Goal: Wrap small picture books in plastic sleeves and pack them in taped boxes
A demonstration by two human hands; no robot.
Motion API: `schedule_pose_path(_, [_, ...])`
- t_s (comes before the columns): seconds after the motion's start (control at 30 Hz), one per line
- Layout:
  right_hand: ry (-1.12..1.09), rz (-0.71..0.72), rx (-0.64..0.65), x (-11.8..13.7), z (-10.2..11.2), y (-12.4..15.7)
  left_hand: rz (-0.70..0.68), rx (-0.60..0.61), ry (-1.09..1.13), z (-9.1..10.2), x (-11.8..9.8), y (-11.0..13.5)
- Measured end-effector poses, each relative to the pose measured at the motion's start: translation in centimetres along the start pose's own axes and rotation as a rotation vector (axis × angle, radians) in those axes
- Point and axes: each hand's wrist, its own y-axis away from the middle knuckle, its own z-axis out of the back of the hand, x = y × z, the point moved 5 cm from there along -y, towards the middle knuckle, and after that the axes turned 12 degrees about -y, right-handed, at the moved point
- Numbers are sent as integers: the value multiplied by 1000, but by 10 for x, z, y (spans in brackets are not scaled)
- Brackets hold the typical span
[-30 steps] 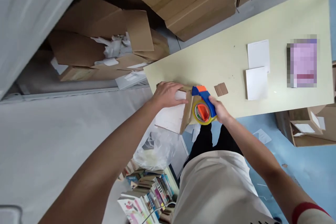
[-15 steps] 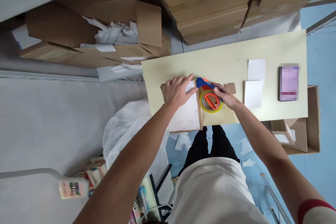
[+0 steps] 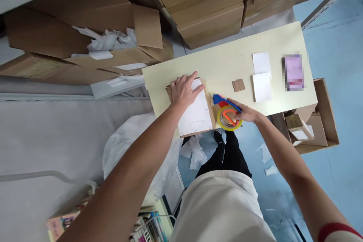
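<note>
A cardboard parcel (image 3: 212,113) with a white paper sheet (image 3: 195,111) on top lies at the left end of the cream table. My left hand (image 3: 183,90) rests on its upper part with the fingers spread out. In my right hand (image 3: 244,112) is a tape dispenser (image 3: 227,104), blue and orange-red, with a yellow-rimmed roll on it. My fingers are wrapped round the dispenser's side. It is held just right of the parcel, over the table's near edge.
On the table (image 3: 215,64) lie a small brown cardboard piece (image 3: 238,85), white cards (image 3: 262,87) and a purple, blurred-out item (image 3: 293,72). Open cartons stand behind (image 3: 147,26) and at the right (image 3: 326,113). A white plastic bag (image 3: 124,140) hangs at the left.
My right hand has drawn the tape dispenser toward my body, away from the small cardboard piece. My left hand stays on the parcel. The camera view has shifted and turned slightly.
</note>
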Motion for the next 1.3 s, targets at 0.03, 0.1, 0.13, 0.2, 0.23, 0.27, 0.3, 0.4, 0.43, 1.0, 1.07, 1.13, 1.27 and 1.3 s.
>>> schedule_pose_path(0.03, [-5,-8,5,-17,-7,17,9,7,3,0,0,0])
schedule_pose_path(0.1, [-44,-49,-3,-52,-28,50,25,21,9,0,-1,1])
schedule_pose_path(0.13, [-95,-55,-10,-69,-41,63,30,24,16,-1,-2,1])
schedule_pose_path(0.2, [-218,-39,-40,-93,-67,78,44,18,39,-2,-2,1])
schedule_pose_path(0.23, [-274,-27,-69,-101,-78,80,60,10,56,-2,0,0])
schedule_pose_path(0.27, [-327,-4,-105,-104,-85,79,91,-1,76,-2,3,0])
schedule_pose_path(0.3, [-373,26,-148,-102,-89,75,139,-12,98,-3,8,-1])
schedule_pose_path(0.4, [-439,105,-253,-73,-76,49,368,-14,180,-7,35,3])
schedule_pose_path(0.43, [-434,117,-264,-56,-65,37,445,-8,210,-9,45,7])
schedule_pose_path(1.0, [308,50,-239,79,22,-56,97,-21,44,-10,45,6])
schedule_pose_path(1.07, [281,36,-235,70,22,-44,100,-10,45,-9,45,8])
schedule_pose_path(1.13, [246,7,-237,51,17,-23,103,1,43,-7,44,9])
schedule_pose_path(1.27, [181,2,-227,-4,-24,23,115,1,24,-2,41,8])
schedule_pose_path(1.3, [178,0,-256,-16,-37,29,118,-4,22,-1,41,8])
